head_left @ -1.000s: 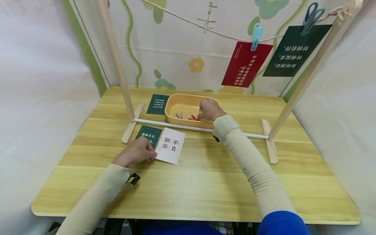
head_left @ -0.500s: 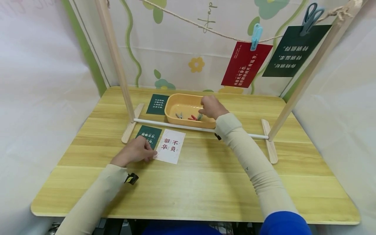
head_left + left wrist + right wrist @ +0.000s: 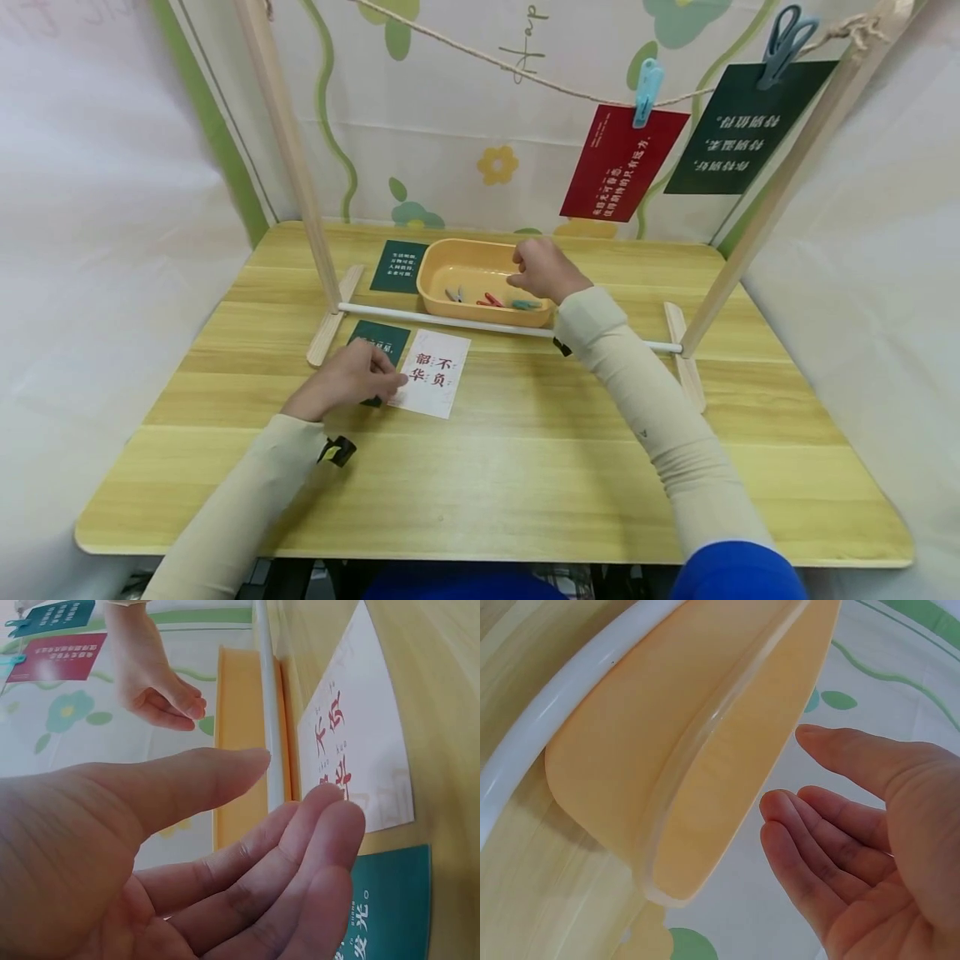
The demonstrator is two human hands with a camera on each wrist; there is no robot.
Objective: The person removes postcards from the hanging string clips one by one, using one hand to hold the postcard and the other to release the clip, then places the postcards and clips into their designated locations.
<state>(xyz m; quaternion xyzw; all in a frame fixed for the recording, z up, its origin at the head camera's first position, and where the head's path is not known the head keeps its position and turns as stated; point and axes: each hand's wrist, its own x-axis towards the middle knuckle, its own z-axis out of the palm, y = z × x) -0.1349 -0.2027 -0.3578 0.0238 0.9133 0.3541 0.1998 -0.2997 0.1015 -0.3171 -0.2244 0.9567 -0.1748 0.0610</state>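
My left hand (image 3: 350, 379) is over the lower left corner of a white card (image 3: 438, 375) with red characters. Part of a dark green card (image 3: 384, 335) beside it is hidden under that hand. In the left wrist view the thumb and bent fingers stand apart with nothing between them. Over the right end of a yellow plastic tray (image 3: 442, 311), my right hand (image 3: 550, 268) hovers with thumb and fingers parted, holding nothing. Inside the tray lie a teal clothespin (image 3: 527, 305), red clothespins (image 3: 491, 300) and grey clothespins (image 3: 454, 294).
A wooden frame (image 3: 288, 158) carries a rope (image 3: 480, 55) across the back. A red card (image 3: 622, 167) and a green card (image 3: 746, 133) hang from it by clips. A white bar (image 3: 450, 320) runs low before the tray. Another green card (image 3: 397, 267) lies left of the tray.
The right hand has let go of the teal clothespin, which tipped from upright to lying in the tray, and has drawn slightly up and right. The left hand has barely shifted.
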